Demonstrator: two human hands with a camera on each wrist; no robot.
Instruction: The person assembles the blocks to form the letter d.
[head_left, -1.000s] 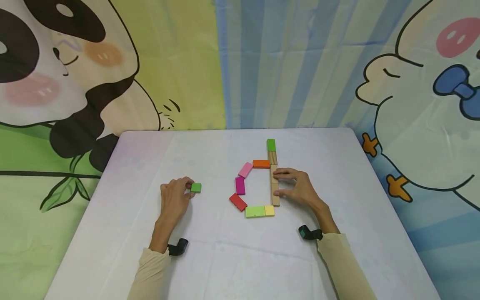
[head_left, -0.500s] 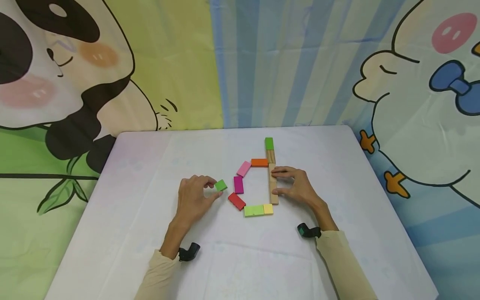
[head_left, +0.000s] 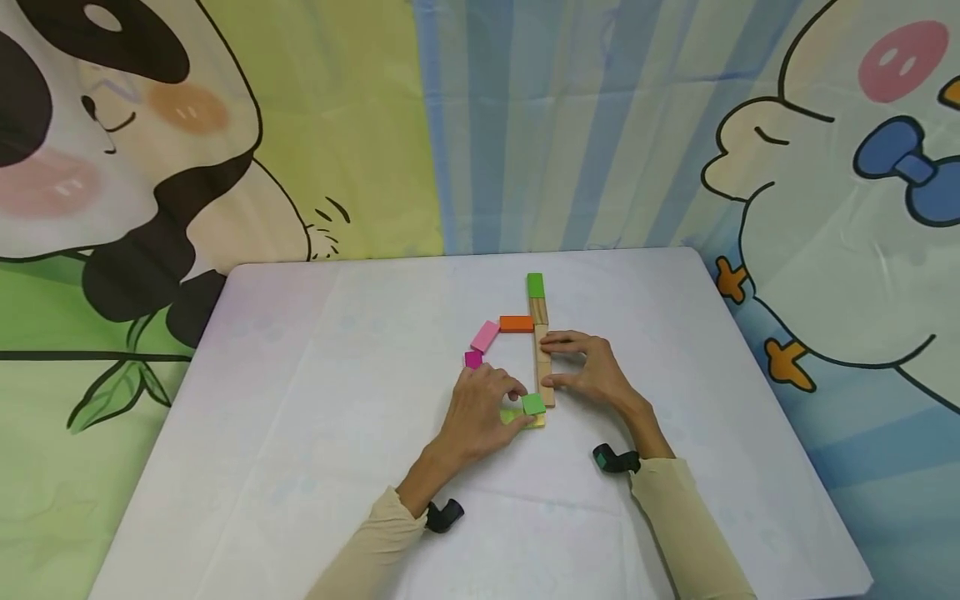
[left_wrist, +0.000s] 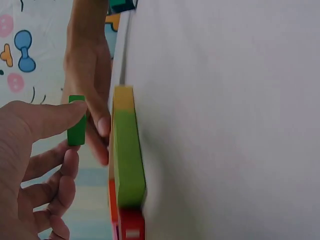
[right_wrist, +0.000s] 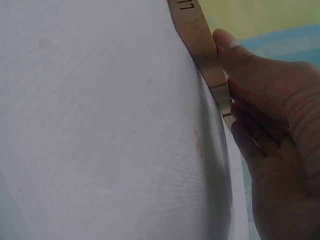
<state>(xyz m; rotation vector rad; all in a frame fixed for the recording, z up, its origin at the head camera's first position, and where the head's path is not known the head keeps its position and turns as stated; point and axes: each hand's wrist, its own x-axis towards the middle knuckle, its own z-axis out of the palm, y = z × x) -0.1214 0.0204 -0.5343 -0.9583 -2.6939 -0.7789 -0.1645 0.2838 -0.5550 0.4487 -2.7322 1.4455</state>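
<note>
My left hand (head_left: 480, 412) pinches a small green block (head_left: 533, 404) between thumb and fingers, held above the table at the near end of a column of plain wooden blocks (head_left: 543, 367). Fingertips and thumb of my right hand (head_left: 588, 367) touch the right side of that column. Below the held block lie a yellow block (left_wrist: 123, 99) and a light green block (left_wrist: 127, 160), partly covered by my left hand in the head view. A red block (left_wrist: 131, 225) shows beside them in the left wrist view. My left hand partly hides a magenta block (head_left: 473, 359).
Pink (head_left: 485, 336) and orange (head_left: 516, 323) blocks curve from the magenta one to the column. A striped wooden block (head_left: 539, 310) and a green end block (head_left: 536, 285) extend it away from me. Everything lies on a white-covered table (head_left: 330, 350) before printed cloth.
My left hand has carried the small green block rightward from the left of the table to the near end of the wooden column. My right hand has stayed against the column.
</note>
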